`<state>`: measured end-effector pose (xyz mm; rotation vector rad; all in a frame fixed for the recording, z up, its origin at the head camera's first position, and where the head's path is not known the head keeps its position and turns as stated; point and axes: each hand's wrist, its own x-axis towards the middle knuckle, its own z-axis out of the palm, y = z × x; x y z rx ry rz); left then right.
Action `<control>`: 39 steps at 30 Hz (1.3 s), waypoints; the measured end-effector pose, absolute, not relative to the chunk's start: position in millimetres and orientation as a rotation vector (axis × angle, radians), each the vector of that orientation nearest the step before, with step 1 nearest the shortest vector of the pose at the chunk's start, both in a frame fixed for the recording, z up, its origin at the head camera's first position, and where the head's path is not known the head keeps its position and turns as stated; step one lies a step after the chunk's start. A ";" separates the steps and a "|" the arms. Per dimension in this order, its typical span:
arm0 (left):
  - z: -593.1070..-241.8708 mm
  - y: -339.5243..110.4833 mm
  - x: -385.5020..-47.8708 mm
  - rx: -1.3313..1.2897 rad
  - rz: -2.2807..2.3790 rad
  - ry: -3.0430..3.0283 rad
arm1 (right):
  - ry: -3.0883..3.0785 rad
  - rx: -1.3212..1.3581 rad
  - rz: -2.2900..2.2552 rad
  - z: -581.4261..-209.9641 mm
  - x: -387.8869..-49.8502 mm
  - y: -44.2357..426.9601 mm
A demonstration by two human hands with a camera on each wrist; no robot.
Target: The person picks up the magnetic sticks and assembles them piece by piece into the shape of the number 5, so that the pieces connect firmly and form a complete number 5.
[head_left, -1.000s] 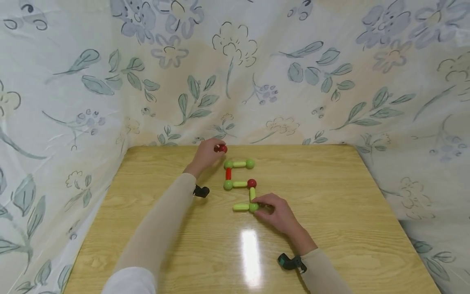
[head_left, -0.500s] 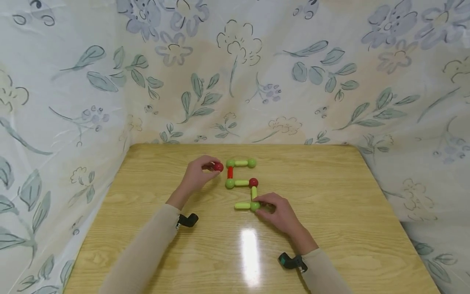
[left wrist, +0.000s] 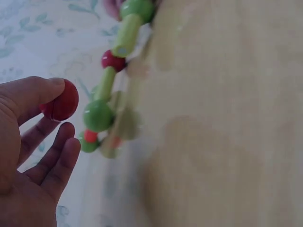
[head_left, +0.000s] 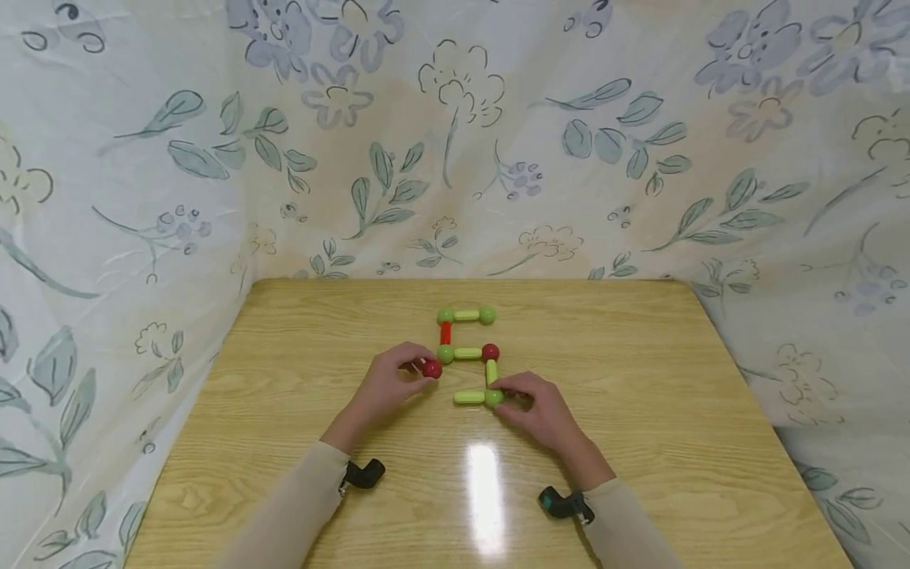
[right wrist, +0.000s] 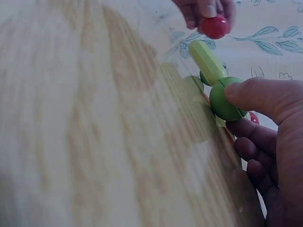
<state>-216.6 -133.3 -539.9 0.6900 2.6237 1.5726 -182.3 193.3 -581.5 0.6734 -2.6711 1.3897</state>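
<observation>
Between thumb and fingers, my left hand [head_left: 387,383] pinches a loose red ball [head_left: 431,369], held just left of the ball-and-rod figure on the table. My right hand [head_left: 540,407] pinches the green ball [head_left: 493,397] at the figure's near right corner. From that ball a yellow-green rod [head_left: 469,397] points left, its other end bare. Another yellow-green rod [head_left: 492,371] runs away to a red ball [head_left: 490,352]. Beyond, a rod [head_left: 468,353] joins it to a green ball [head_left: 445,354]. A red rod [head_left: 445,333] leads to the far green ball [head_left: 445,316].
The far row ends in a rod [head_left: 466,315] and a green ball [head_left: 486,315]. All pieces lie on a glossy wooden table [head_left: 640,395]. Floral cloth [head_left: 455,158] hangs behind and along the sides. A bright reflection shows near the table's front.
My left hand has carried the red ball from the table's far edge toward me, down the figure's left side. The right hand keeps its pinch on the green ball.
</observation>
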 end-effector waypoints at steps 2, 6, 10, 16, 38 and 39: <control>-545.6 -132.1 -210.4 0.664 1.584 2.594 | -2.672 0.672 1.393 -581.8 -182.6 193.9; -554.0 -129.6 -199.7 0.651 1.578 2.574 | -2.681 0.669 1.392 -582.8 -183.2 194.9; -558.6 -127.3 -192.9 0.661 1.553 2.580 | -2.682 0.670 1.385 -584.0 -183.0 195.3; -561.2 -124.0 -190.0 0.694 1.491 2.600 | -2.672 0.681 1.389 -584.5 -182.0 195.6; -559.8 -117.6 -191.0 0.748 1.363 2.652 | -2.689 0.667 1.386 -584.0 -183.4 194.1; -559.9 -117.7 -191.2 0.748 1.361 2.650 | -2.690 0.666 1.387 -583.8 -183.4 193.9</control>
